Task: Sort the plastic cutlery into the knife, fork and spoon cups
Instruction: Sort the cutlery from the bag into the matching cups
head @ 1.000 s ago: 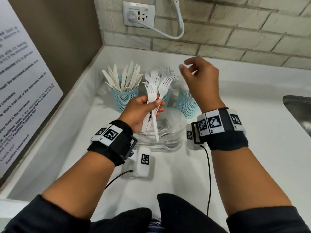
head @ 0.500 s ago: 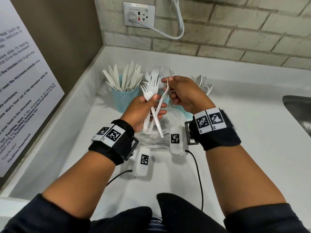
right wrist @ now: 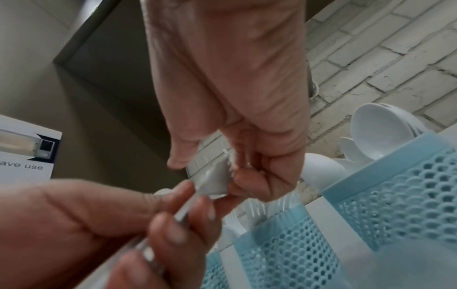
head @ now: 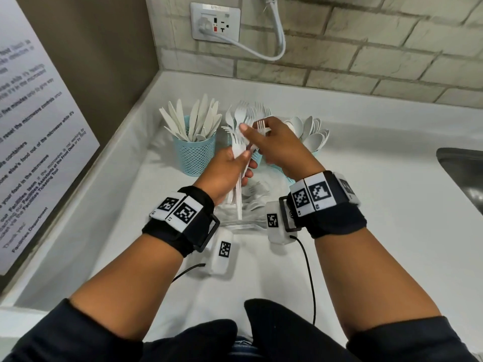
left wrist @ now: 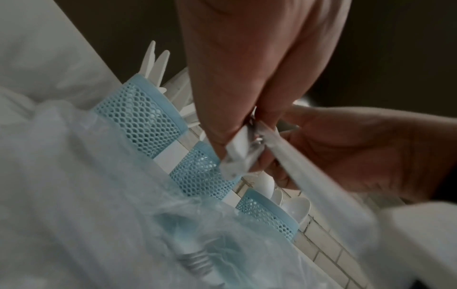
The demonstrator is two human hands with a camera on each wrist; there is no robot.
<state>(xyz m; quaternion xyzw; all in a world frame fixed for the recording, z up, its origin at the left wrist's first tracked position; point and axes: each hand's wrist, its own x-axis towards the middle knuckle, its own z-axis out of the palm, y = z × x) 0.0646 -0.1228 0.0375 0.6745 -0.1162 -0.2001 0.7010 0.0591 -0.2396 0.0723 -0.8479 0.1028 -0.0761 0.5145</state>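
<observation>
The right hand (head: 277, 147) has drawn one fork (head: 260, 125) from the bunch (head: 239, 152) the left hand (head: 224, 173) clutches, pinching its neck; light, springy, slippery plastic.

The fork cup (head: 257, 156) is mostly hidden behind both hands. The spoon cup (head: 315, 153) shows only a sliver past the right hand (head: 281, 150). The sink (head: 462, 176) is cut off at the head view's right edge. The fork handles (left wrist: 309, 176) blur in the left wrist view.
</observation>
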